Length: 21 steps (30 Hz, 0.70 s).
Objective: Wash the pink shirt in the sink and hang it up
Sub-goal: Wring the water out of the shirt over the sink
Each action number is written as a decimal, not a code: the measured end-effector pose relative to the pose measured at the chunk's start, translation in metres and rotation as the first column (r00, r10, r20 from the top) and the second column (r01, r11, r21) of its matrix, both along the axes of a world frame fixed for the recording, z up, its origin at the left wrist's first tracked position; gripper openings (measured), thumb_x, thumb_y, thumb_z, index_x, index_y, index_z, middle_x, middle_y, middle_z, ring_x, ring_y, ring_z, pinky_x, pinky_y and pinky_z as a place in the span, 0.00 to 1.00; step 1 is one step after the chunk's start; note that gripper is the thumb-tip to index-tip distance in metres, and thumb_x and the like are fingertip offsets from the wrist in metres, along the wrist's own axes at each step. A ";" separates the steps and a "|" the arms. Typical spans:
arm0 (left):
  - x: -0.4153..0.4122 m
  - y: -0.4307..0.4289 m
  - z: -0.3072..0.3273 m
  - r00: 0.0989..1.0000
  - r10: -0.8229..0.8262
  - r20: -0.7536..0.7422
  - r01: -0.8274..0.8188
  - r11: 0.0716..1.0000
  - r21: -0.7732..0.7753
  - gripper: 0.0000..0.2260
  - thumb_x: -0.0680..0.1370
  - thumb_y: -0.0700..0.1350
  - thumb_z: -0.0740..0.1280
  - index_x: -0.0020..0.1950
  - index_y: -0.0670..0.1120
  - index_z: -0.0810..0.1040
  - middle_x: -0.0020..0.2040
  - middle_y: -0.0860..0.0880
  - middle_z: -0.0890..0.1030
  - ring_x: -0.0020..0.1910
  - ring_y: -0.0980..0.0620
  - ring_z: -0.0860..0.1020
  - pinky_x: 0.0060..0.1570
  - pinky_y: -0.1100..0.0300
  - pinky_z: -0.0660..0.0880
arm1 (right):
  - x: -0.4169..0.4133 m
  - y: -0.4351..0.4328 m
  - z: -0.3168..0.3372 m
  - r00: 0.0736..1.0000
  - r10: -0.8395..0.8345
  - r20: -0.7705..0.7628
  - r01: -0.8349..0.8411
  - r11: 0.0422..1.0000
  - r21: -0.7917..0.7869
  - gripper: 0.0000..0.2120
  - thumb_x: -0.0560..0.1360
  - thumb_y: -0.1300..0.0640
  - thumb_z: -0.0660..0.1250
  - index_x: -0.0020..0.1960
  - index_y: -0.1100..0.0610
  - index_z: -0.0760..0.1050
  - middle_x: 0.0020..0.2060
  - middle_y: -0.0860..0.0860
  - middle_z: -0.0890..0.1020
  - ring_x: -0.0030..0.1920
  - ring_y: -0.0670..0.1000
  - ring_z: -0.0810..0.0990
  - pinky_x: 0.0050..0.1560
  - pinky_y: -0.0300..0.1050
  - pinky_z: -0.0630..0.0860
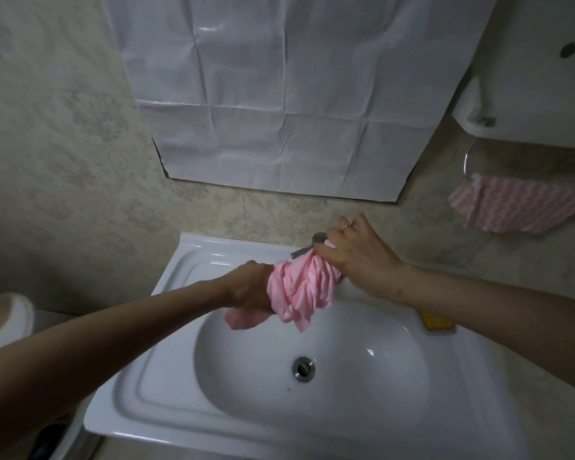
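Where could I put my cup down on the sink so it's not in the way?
The flat ledge of the sink left of the bowl is bare, from the back wall to the front edge. The right side is crowded: the right hand and pink shirt cover the tap, and yellow soap sits beneath the forearm.

No readable text, label, brand, number or sign is showing anywhere in this view of the washroom.

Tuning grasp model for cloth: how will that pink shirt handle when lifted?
Likely floppy: the pink shirt bunches between left hand and right hand, ends drooping over the sink. Probably light, though wetness can't be judged.
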State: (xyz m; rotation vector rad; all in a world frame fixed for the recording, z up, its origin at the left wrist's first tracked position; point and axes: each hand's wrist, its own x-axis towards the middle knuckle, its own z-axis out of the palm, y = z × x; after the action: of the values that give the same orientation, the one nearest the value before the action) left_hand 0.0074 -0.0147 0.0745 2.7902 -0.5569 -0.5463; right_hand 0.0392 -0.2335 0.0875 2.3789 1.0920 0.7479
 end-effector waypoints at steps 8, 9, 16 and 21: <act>0.014 -0.010 0.014 0.841 -0.327 0.430 0.139 0.900 0.413 0.13 0.79 0.49 0.63 0.61 0.46 0.72 0.52 0.46 0.81 0.49 0.45 0.80 0.45 0.58 0.72 | -0.009 0.009 0.002 0.405 -0.299 -0.864 0.431 0.896 -0.108 0.27 0.70 0.58 0.71 0.66 0.55 0.67 0.54 0.55 0.79 0.47 0.52 0.78 0.43 0.42 0.74; 0.015 -0.011 0.018 0.807 -0.379 0.452 0.176 0.887 0.428 0.11 0.80 0.48 0.60 0.61 0.45 0.71 0.51 0.46 0.81 0.47 0.47 0.80 0.44 0.58 0.72 | -0.011 0.011 0.008 0.208 -0.272 -0.940 0.472 0.869 -0.147 0.24 0.68 0.60 0.73 0.62 0.57 0.71 0.50 0.54 0.80 0.43 0.50 0.77 0.42 0.42 0.74; 0.038 -0.014 0.036 0.521 -0.501 0.691 0.386 0.860 0.333 0.04 0.73 0.39 0.68 0.46 0.42 0.76 0.36 0.45 0.77 0.32 0.49 0.71 0.29 0.61 0.62 | -0.049 0.014 0.005 -0.497 0.401 -0.770 0.743 0.655 -0.138 0.10 0.64 0.64 0.67 0.42 0.67 0.72 0.24 0.55 0.73 0.20 0.48 0.67 0.21 0.33 0.61; 0.048 -0.021 0.038 0.435 -0.348 0.830 0.399 0.901 0.169 0.07 0.74 0.46 0.62 0.39 0.44 0.75 0.33 0.47 0.76 0.30 0.47 0.73 0.20 0.61 0.68 | -0.068 0.036 0.000 -0.551 0.814 -0.184 0.831 0.555 -0.038 0.23 0.51 0.62 0.75 0.39 0.60 0.65 0.26 0.54 0.70 0.26 0.48 0.55 0.14 0.31 0.62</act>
State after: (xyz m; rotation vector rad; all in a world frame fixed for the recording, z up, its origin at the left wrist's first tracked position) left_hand 0.0558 -0.0359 0.1121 2.6937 -1.3753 0.8890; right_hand -0.0288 -0.1978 0.0877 -0.9287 -0.0750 1.2421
